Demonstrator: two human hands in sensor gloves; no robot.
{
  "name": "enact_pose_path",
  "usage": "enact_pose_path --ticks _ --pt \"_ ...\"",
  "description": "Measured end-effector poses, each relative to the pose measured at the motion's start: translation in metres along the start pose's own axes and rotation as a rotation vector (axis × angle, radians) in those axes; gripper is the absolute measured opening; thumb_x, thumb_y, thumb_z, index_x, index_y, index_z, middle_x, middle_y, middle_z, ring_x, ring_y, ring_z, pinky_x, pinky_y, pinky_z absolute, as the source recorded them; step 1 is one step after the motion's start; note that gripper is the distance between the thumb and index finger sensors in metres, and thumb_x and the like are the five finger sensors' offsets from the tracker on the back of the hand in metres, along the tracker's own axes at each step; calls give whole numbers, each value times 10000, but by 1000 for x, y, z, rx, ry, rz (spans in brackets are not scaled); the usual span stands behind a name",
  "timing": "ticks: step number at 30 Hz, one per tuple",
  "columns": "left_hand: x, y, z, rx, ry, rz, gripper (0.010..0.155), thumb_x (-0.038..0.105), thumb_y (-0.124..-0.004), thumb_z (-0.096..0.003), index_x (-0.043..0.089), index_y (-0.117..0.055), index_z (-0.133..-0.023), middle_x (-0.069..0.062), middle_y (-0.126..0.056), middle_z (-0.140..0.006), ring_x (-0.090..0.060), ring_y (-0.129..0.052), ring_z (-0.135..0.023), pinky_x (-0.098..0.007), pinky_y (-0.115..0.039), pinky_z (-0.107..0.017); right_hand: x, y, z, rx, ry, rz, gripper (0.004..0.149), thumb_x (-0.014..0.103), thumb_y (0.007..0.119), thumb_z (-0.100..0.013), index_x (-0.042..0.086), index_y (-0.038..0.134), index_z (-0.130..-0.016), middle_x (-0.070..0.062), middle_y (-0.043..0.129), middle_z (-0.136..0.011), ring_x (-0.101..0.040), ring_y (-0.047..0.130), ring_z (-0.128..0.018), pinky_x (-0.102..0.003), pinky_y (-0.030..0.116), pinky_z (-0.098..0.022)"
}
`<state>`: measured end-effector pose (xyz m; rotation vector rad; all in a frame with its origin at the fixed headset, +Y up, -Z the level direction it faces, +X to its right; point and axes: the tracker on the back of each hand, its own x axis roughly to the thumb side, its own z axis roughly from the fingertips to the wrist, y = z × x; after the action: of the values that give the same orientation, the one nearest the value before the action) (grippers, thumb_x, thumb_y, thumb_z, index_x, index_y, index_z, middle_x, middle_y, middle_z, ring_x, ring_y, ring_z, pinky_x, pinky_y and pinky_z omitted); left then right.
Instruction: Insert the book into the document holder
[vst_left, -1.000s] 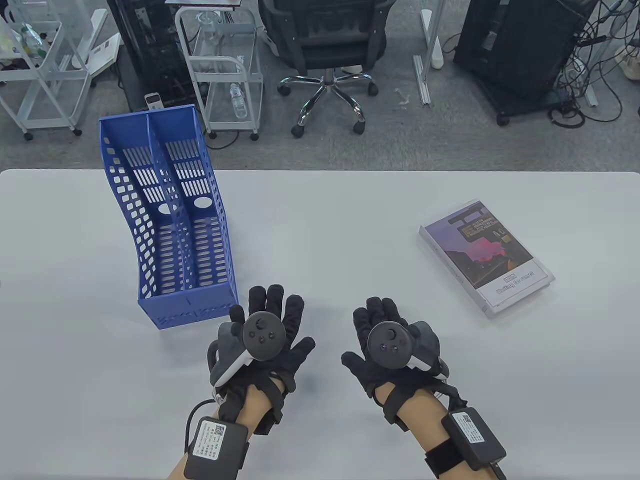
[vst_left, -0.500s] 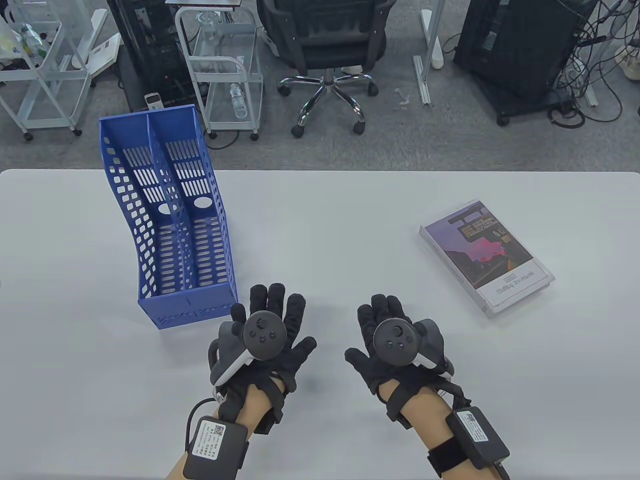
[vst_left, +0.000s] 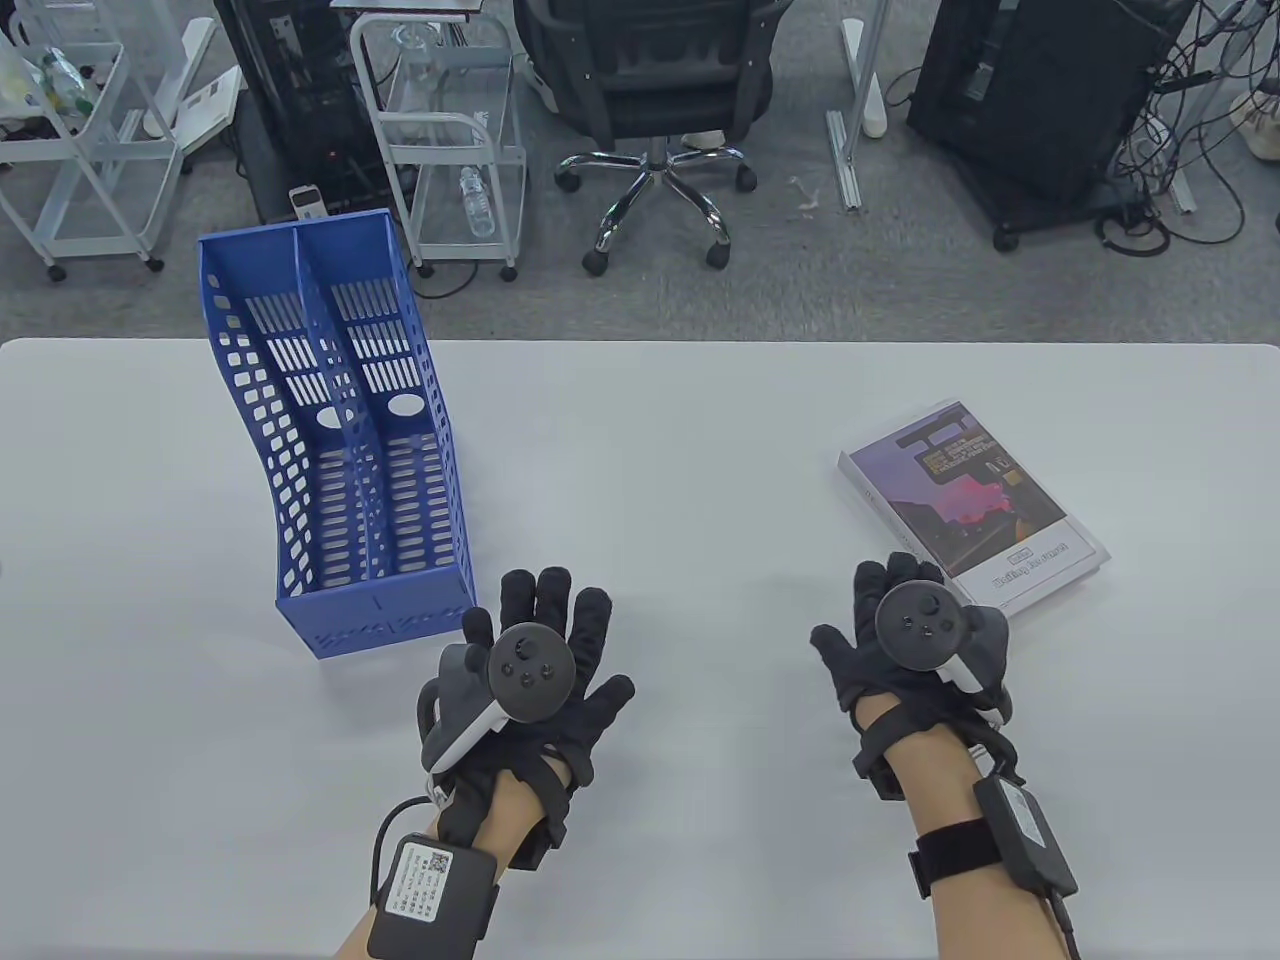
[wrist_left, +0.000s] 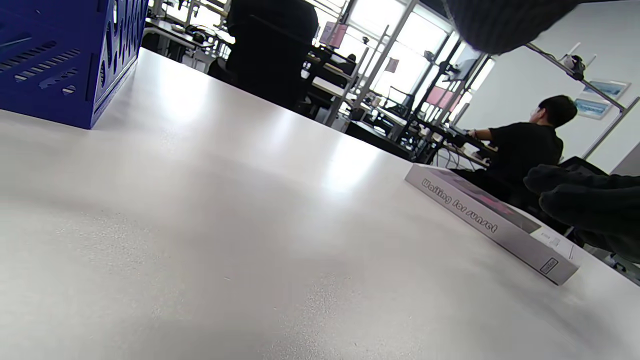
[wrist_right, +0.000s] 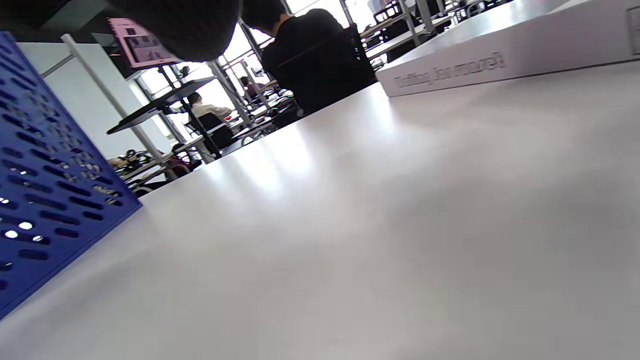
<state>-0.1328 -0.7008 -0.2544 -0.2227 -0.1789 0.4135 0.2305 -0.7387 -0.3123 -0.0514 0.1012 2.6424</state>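
A white-edged book (vst_left: 975, 510) with a purple sunset cover lies flat on the right of the white table (vst_left: 660, 440); it also shows in the left wrist view (wrist_left: 490, 222) and the right wrist view (wrist_right: 505, 55). A blue two-slot document holder (vst_left: 335, 430) stands upright on the left, its slots open to the top. My right hand (vst_left: 900, 620) is open, fingers spread, at the book's near corner, and holds nothing. My left hand (vst_left: 545, 650) lies flat and open on the table, just right of the holder's near end, and holds nothing.
Beyond the table's far edge stand an office chair (vst_left: 655, 90), white wire carts (vst_left: 450, 130) and black equipment racks (vst_left: 1040, 90). A person in black (wrist_left: 530, 140) sits at a desk in the background.
My right hand has moved right and away from me, from the table's middle to the book's near corner. My left hand, the book and the holder have not moved.
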Motion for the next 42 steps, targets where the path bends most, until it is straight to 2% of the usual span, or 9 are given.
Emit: enact_pose_path --ticks 7,10,12,13,15,27,33,39,42 --pt "0 1 1 2 -2 8 797 653 -659 -408 426 -266 -1063 121 -30 -1128 -175 49 -1071 -551 -7 -701 -63 -11 -21 4 218 259 838 490 746 -447 56 252 -967 -248 163 -1029 -567 137 -911 -738 296 -601" --pt "-1 -1 -2 -11 4 8 798 653 -660 -407 426 -266 -1064 122 -28 -1127 -174 51 -1070 -551 -7 -701 -79 -5 -24 5 203 215 827 484 753 -447 74 263 -973 -212 175 -1043 -543 115 -916 -735 262 -603" --pt "-2 -3 -4 -23 10 0 799 653 -659 -407 427 -264 -1063 123 -26 -1126 -174 53 -1069 -550 -6 -701 -84 2 -26 86 222 151 823 479 752 -454 77 260 -977 -195 165 -1048 -531 89 -914 -733 233 -600" --pt "-3 -4 -5 -29 12 -5 798 653 -659 -407 426 -264 -1063 121 -25 -1126 -174 53 -1069 -550 -7 -701 -82 2 -24 80 234 124 826 473 747 -458 80 233 -971 -187 128 -1039 -525 51 -902 -730 208 -594" --pt "-3 -5 -5 -36 12 -10 799 653 -659 -407 426 -263 -1063 121 -24 -1125 -174 54 -1068 -551 -7 -700 -74 0 -24 30 219 138 797 469 750 -448 45 325 -972 -224 232 -1043 -528 107 -909 -730 241 -592" --pt "2 -12 -4 -77 -6 -2 795 652 -657 -408 424 -273 -1065 119 -33 -1128 -176 50 -1069 -551 -11 -702 32 34 -2 292 -34 174 775 490 732 -448 -21 429 -945 -321 359 -994 -603 299 -882 -731 376 -570" --pt "1 -17 -8 -106 4 -9 795 651 -657 -407 422 -276 -1066 117 -36 -1130 -176 48 -1069 -552 -12 -702 78 51 19 420 -175 270 774 503 723 -450 -38 456 -934 -350 408 -969 -628 383 -857 -737 458 -554" --pt "1 -23 -9 -139 5 -9 794 652 -657 -407 422 -277 -1066 116 -40 -1131 -176 47 -1070 -551 -12 -702 101 59 33 460 -234 318 764 516 713 -451 -34 490 -932 -368 452 -959 -654 449 -829 -739 520 -539" --pt "2 -23 -9 -146 4 -7 793 651 -656 -408 422 -277 -1066 116 -41 -1132 -177 45 -1070 -551 -13 -703 103 50 32 420 -257 281 749 521 707 -452 -17 508 -934 -351 511 -975 -640 530 -845 -731 549 -535"
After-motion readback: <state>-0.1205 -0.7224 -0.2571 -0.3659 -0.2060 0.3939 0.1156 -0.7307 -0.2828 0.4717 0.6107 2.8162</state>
